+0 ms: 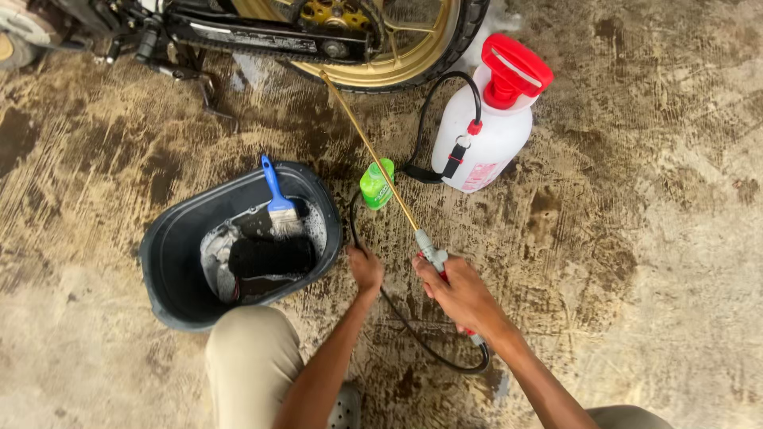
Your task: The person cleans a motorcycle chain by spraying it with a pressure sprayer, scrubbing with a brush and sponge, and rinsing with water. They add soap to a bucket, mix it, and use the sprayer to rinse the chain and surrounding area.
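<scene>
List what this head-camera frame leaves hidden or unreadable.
- Motorcycle, head view: only the rear wheel and lower parts show; the top edge cuts off the rest.
- Left hand: fingers curl by the tub rim and hose; its grip is unclear.
- Right hand covers the spray wand trigger.
- Tub contents under the brush: dark, indistinct.

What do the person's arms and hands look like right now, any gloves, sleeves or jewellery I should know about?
Both are bare. The left hand and right hand wear no gloves, and no rings or watch show at this size. Both forearms are uncovered up to the bottom edge of the picture, so no sleeves are in view. Below them the person wears khaki trousers and a grey perforated clog.
</scene>
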